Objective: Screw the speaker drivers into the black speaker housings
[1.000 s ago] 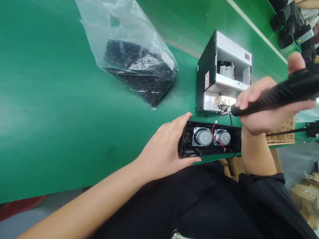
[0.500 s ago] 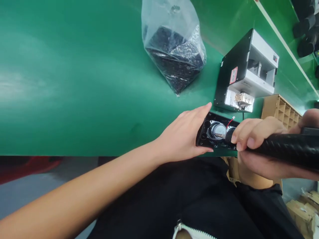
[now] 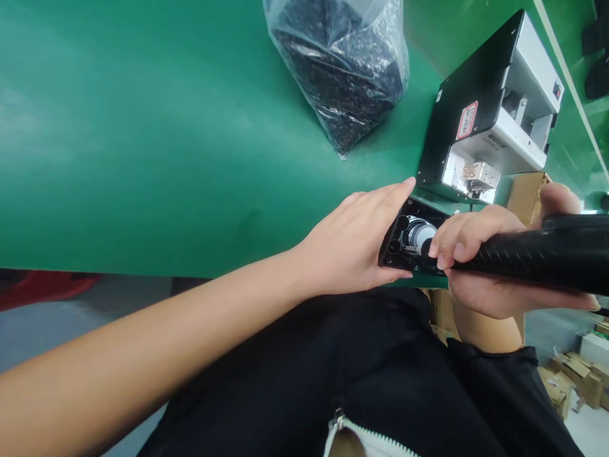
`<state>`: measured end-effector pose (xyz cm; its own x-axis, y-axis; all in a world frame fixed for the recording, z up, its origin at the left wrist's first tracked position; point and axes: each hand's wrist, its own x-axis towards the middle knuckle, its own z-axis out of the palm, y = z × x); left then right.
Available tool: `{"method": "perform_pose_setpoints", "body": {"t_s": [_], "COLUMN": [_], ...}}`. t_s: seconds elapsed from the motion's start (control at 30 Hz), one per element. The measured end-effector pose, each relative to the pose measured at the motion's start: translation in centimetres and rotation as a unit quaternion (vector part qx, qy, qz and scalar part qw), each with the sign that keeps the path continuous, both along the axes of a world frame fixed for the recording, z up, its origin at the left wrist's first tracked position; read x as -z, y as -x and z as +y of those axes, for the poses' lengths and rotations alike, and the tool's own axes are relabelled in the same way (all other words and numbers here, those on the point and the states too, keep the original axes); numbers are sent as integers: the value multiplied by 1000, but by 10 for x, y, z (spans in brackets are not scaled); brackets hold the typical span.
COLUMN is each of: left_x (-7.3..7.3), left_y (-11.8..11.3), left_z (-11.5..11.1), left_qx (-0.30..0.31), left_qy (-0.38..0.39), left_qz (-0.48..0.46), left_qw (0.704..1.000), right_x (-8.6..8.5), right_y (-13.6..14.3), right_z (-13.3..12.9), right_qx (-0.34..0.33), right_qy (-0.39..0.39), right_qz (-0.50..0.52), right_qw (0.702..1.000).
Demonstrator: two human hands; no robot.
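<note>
Black speaker enclosure (image 3: 394,245) lies open side up at right of centre in the frame, close to the front edge of the green table (image 3: 143,158). 1 speaker driver (image 3: 422,233) shows inside; the rest of the interior hides under your right hand (image 3: 490,289).

Your left hand (image 3: 352,241) clasps the enclosure's left end: fingers together along the far wall, thumb along the near wall. Your right hand wraps the black electric screwdriver (image 3: 542,257), at least 2 fingers bent over its nose. The spring-wrapped bit (image 3: 412,249) points toward the lower-left corner of the driver's frame. Whether its tip is seated on a screw, I can't tell; too small.

Judgement on the step, which reads as bit work at that corner:
- Keep the left clasp firm; the enclosure looks light enough to twist under torque.
- Tool leans well over toward the right of the frame. Stand it square to the mounting face, or the tip may slip.
- Press straight along the bit, clear of the round magnet; steel could be drawn sideways.
- Mind your left thumb, near the bit's side.

Around: clear plastic bag (image 3: 340,70) of black contents, upper centre; screw feeder (image 3: 476,82), upper right, just beyond the enclosure.
</note>
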<state>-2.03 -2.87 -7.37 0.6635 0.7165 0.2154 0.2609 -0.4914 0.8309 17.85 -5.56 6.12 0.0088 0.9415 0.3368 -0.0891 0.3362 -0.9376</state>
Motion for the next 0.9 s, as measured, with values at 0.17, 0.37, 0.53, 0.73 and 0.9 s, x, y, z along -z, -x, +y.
{"method": "perform_pose_setpoints", "body": {"t_s": [0.17,0.37,0.53,0.73,0.9], "left_x": [-2,-3,-5,-8,-10], "left_y": [-1,-1,-1,-2,-2], "left_z": [0,0,0,0,0], "left_qx": [-1,-7,-2,-1,-6], "left_qy": [-9,-23,-24,-5,1], "left_qz": [-11,-22,-15,4,0], "left_qw": [1000,999,1000,1000,1000], "right_x": [0,8,7,2,2], "right_y": [1,-1,3,1,-4], "right_z": [2,1,0,3,1], "right_qx": [0,9,19,22,5], "right_qy": [12,10,5,9,10], "right_qz": [-8,-35,-52,-28,-44], "right_qw": [1000,999,998,999,999]}}
